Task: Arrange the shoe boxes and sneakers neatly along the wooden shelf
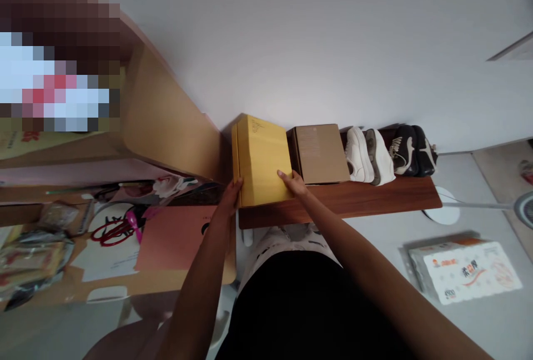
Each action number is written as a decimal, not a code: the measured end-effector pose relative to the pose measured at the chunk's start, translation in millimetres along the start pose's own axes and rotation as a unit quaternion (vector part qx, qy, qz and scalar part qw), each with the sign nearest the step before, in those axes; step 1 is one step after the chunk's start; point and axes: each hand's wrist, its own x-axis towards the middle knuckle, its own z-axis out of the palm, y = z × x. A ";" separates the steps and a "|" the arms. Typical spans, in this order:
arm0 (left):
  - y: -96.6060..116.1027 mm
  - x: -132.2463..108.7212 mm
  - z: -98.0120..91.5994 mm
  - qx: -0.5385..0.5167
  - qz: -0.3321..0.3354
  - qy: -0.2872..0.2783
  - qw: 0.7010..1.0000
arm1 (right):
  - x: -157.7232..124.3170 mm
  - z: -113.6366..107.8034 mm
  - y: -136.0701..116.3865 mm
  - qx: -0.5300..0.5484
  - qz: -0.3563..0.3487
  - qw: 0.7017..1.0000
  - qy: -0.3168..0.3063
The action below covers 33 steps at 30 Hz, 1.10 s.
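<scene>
A yellow box [266, 160] stands at the left end of a dark reddish wooden shelf [375, 202], close to the wall. My left hand [230, 196] grips its left side near the front corner. On the right side of the same box, my right hand [292, 182] has its thumb on the top face and its other fingers over the edge. Just right of the yellow box sits a brown cardboard box [322, 155]. White shoes [360, 155] and black shoes [410, 149] follow along the shelf.
A wooden cabinet [166, 116] rises at the left. Below it, a desk holds a pink folder [177, 238], red-handled scissors [111, 232] and plastic packets [35, 260]. A white tissue pack [470, 271] lies on the floor at right, near a fan [525, 208].
</scene>
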 end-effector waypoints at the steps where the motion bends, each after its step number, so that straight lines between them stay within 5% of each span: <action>1: 1.0 -4.9 1.5 -0.004 0.003 -0.003 1.000 | -1.4 1.4 0.1 0.009 -0.004 1.000 -0.011; 10: 1.5 -14.4 16.1 0.023 0.032 0.060 0.997 | -23.2 14.3 -8.0 -0.121 -0.096 0.988 -0.017; 17: -0.1 -14.0 33.2 0.108 0.082 0.101 0.986 | -52.5 31.4 -23.9 -0.019 -0.092 0.985 -0.142; 33: -15.8 -6.1 48.4 0.114 0.101 0.109 0.982 | -51.1 20.0 -19.8 0.005 -0.049 0.990 -0.130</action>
